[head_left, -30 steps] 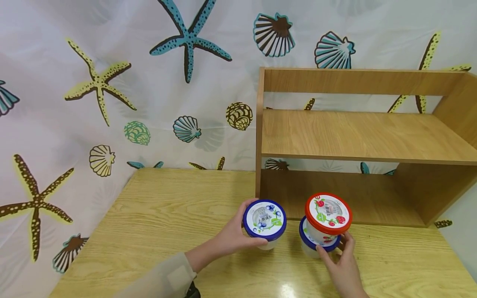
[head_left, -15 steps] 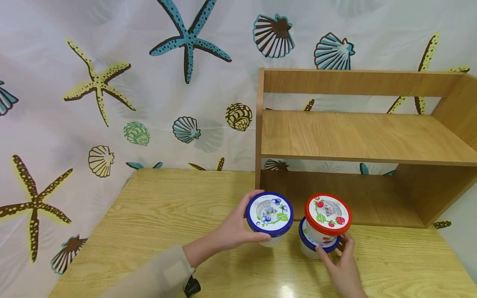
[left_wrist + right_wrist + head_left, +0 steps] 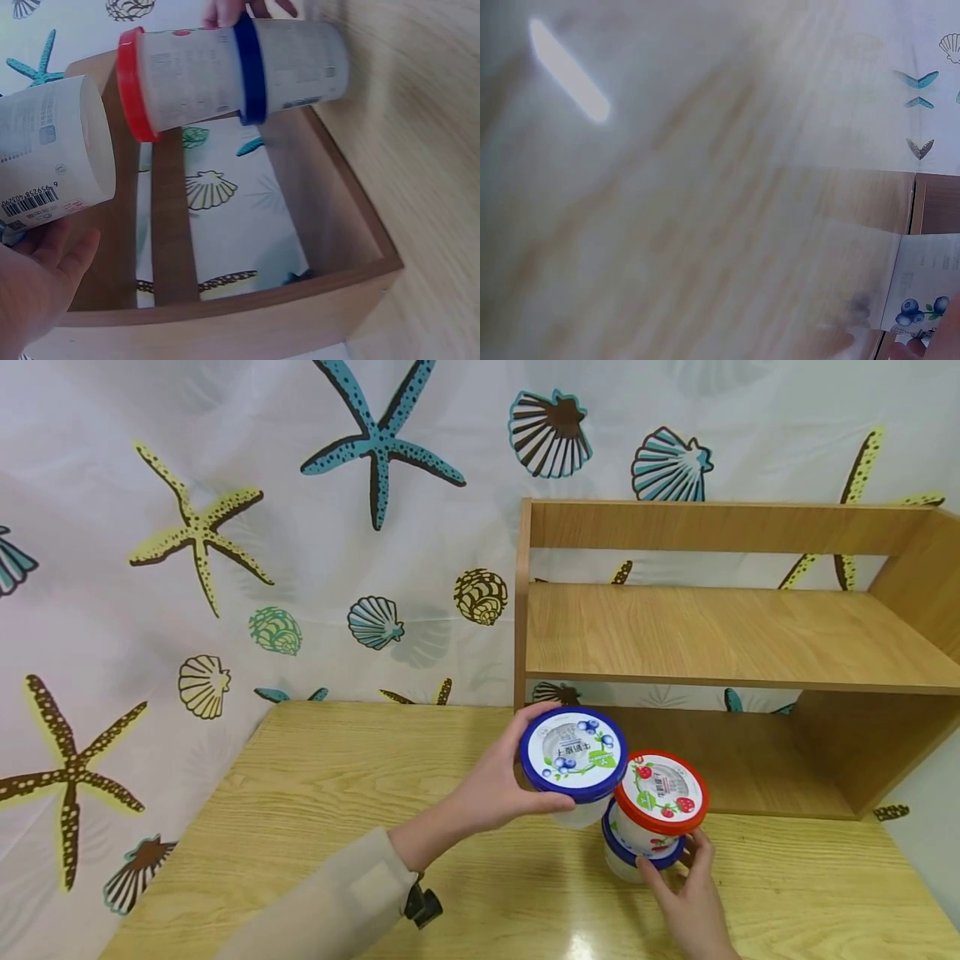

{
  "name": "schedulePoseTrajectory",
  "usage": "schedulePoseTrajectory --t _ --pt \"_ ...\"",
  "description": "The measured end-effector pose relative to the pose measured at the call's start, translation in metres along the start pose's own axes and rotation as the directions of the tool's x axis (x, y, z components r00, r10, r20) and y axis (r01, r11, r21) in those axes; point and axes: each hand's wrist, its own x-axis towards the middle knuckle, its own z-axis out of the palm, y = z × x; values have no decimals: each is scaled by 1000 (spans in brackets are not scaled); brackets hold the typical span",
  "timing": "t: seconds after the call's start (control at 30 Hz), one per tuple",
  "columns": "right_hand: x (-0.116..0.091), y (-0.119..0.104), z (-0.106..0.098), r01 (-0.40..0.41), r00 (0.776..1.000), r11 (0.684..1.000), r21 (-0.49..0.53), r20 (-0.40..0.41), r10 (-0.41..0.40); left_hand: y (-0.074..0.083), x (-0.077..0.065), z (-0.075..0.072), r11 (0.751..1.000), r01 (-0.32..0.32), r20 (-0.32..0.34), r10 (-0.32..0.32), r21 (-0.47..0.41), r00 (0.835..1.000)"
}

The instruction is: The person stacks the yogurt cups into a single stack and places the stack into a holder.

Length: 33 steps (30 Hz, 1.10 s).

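Stacking looks partly done — red tub (image 3: 662, 789) atop lower blue tub (image 3: 624, 858), gripped by curved right fingers (image 3: 701, 853); wide-curved left fingers (image 3: 547, 803) hold another blue tub (image 3: 574, 750), not yet stacked.

The blueberry tub (image 3: 573, 752) has a deep blue rim round a white top printed with blue berries, green leaves and dark characters, and its white side carries a black barcode. The red-berry tub (image 3: 660, 793) has a bright red rim, its white top patterned with red berries and green leaves. The lower tub (image 3: 300, 64) is white with a dark blue rim. The white backdrop (image 3: 435, 552) bears spotted starfish (image 3: 381, 439) in blue, yellow and brown, and striped shells (image 3: 551, 433) in teal, brown and yellow. The shelf (image 3: 735, 631) is light brown with wood grain, the grained table (image 3: 360, 760) yellower; the sleeve (image 3: 337, 893) is pale beige.
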Motion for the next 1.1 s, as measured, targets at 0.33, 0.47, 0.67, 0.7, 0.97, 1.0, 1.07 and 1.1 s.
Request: schedulePoseTrajectory --t 0.33,0.47,0.67,0.7,0.97,1.0,1.07,1.1 --pt "1 -2 0 12 1000 1000 7 6 -12 17 28 9 997 -49 83 54 -66 995" --pt "1 -1 0 26 1000 1000 15 -4 -26 19 38 15 996 -67 106 72 -57 992" --pt "3 0 -1 4 1000 1000 25 19 -4 23 52 23 996 -89 115 89 -7 989" --pt "3 1 -1 1 1000 1000 26 22 -1 23 54 24 996 -90 120 90 -2 989" --pt "3 3 0 4 1000 999 32 19 -5 19 64 36 994 -104 142 100 26 985" --pt "3 3 0 1 1000 999 32 21 -1 18 65 38 995 -98 141 94 25 985" --pt "4 2 -1 -5 1000 1000 30 25 4 16 67 41 996 -86 140 83 23 987" --pt "4 2 -1 -6 1000 1000 28 27 5 15 68 42 997 -78 138 74 22 988"
